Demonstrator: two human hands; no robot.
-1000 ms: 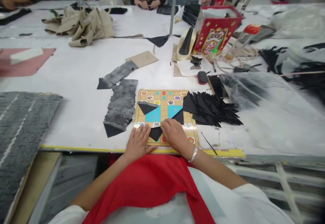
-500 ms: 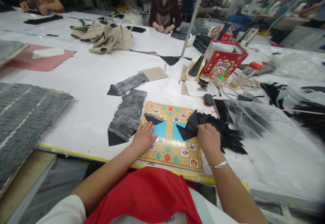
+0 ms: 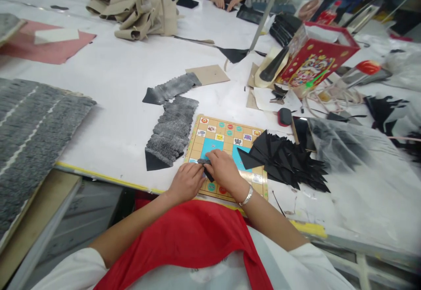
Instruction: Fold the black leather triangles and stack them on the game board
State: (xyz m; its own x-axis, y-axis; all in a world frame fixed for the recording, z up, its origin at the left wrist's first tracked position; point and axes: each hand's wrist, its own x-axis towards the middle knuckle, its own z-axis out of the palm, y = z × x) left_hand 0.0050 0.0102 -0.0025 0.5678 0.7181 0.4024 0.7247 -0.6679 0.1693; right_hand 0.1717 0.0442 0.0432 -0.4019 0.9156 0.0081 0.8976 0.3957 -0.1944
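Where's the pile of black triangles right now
In the head view, right of centre: the pile of black triangles overlaps the right edge of the game board, beside the plastic sheet.

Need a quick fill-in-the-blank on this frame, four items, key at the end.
1. The bracelet is on the person's ____ wrist.
2. The left hand and right hand meet at a small piece coloured grey and ____.
3. As pictured, the black pile overlaps the ____ edge of the printed board.
4. The apron is ____.

Missing words: right; black; right; red.
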